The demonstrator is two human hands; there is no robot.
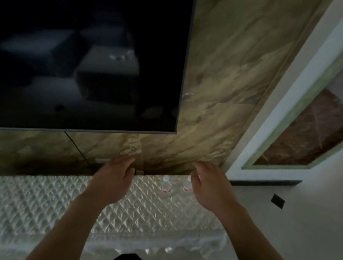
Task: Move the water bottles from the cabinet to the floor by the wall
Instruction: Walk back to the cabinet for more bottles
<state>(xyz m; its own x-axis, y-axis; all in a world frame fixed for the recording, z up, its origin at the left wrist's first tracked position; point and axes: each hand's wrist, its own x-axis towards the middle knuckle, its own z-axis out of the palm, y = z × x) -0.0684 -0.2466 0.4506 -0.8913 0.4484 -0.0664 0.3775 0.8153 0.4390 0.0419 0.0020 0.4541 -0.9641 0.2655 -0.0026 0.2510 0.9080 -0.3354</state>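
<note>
A home living room: a large dark television (84, 54) hangs on a marble-patterned wall (227, 77), above a low cabinet (39, 202) draped in quilted cloth.

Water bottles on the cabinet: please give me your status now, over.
Status: left hand and right hand open, empty. Two water bottles upright on the cabinet, near the wall; right hand partly hides one. Nothing between hands and bottles.

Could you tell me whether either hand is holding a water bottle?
No: the left hand and right hand are open and empty, while both water bottles stand on the cabinet cover.
</note>
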